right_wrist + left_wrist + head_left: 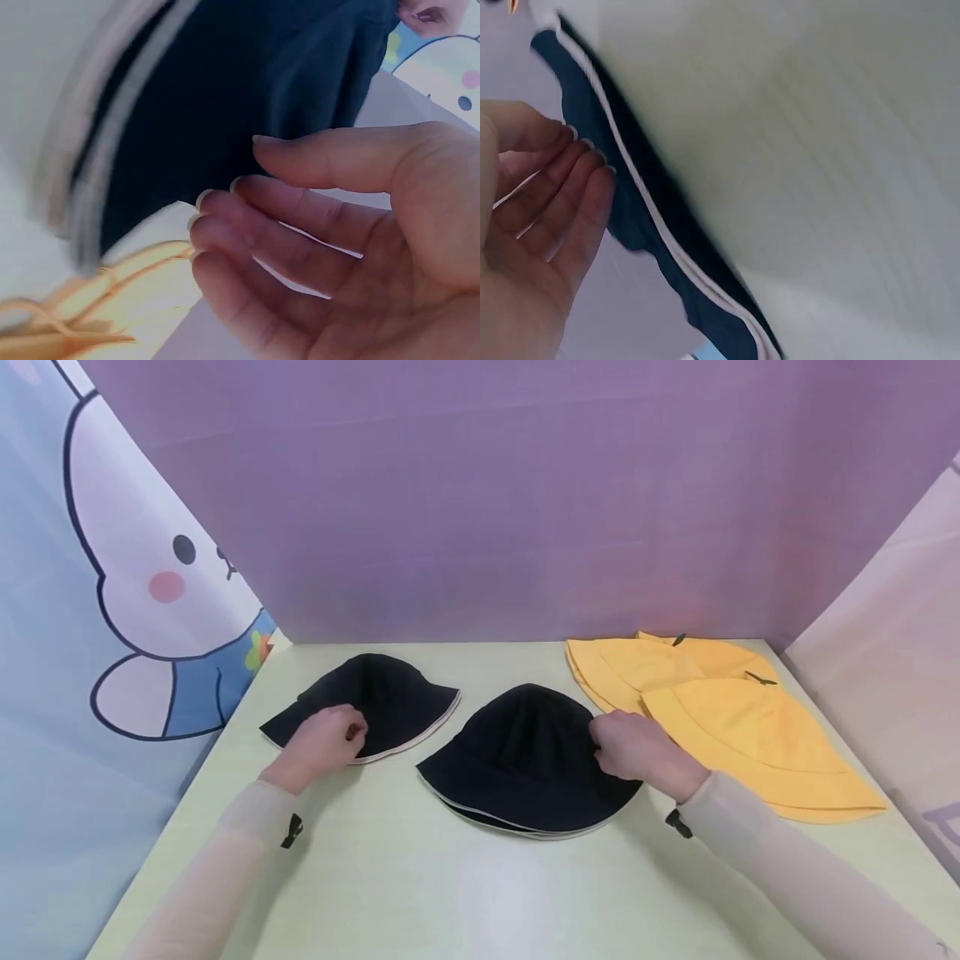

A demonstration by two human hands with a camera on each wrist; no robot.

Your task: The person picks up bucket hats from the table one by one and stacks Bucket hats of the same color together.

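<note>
At the left of the table in the head view lies a black bucket hat with a light brim edge. My left hand is over its near left part, fingers bent. In the left wrist view its thumb and fingertips gather against the dark cloth; whether they pinch it is hidden. A second black hat lies flattened at the middle, two brim layers showing. My right hand is at its right side. In the right wrist view the thumb stands apart from the loosely bent fingers, which overlap the hat's edge.
Several yellow hats with small green stems lie overlapping at the right of the pale table. A purple cloth hangs behind the table. To the left is a blue cloth printed with a white cartoon animal.
</note>
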